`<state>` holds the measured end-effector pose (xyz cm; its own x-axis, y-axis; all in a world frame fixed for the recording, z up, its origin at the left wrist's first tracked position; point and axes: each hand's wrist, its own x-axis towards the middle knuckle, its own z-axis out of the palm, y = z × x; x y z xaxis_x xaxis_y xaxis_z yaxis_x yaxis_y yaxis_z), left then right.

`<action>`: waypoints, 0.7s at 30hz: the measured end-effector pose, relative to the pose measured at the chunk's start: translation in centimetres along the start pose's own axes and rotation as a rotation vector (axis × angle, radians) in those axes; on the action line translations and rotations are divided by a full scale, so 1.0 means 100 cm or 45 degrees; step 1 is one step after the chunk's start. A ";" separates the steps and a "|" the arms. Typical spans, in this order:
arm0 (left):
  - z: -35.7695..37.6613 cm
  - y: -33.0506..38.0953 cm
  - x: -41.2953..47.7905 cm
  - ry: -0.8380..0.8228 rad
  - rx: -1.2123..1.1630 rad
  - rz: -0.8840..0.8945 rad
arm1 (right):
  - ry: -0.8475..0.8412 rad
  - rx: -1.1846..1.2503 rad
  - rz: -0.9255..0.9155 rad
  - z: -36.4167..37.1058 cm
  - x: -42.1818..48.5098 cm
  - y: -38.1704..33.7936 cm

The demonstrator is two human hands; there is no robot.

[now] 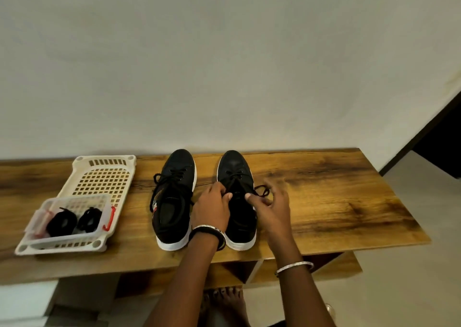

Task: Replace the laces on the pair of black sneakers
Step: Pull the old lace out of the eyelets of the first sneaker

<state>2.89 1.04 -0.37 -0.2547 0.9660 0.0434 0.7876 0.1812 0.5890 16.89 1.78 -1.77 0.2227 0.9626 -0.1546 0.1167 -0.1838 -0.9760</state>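
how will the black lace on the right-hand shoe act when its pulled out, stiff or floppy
Probably floppy: the lace curls in a loose loop beside the right hand, and the other shoe's lace droops over its side. Likely very light, since fingertips alone seem to hold it. It may drag through the eyelets, so the shoe could shift.

Wooden table (324,189), dark-grained top, set against a pale wall (224,77). One white slotted plastic tray (107,158) is placed at the left end. One pair of black, white-soled sneakers is stood side by side at the middle, toes turned to the wall, laces (178,174) threaded: left sneaker (179,160) near the tray, right sneaker (234,163) just beside it, not touching.
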 end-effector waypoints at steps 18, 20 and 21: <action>-0.024 0.012 -0.010 0.119 -0.041 -0.051 | 0.102 -0.626 -0.143 0.019 -0.023 -0.011; -0.016 0.011 -0.002 0.126 -0.100 0.016 | 0.117 -0.549 -0.170 0.024 -0.021 -0.009; -0.014 0.012 0.001 0.088 -0.103 0.055 | 0.118 -0.527 -0.201 0.027 -0.020 -0.009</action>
<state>2.97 1.11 1.48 -0.2618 0.9571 0.1239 0.7514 0.1216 0.6486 13.76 0.59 -1.01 0.2547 0.9667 0.0242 0.5291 -0.1183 -0.8403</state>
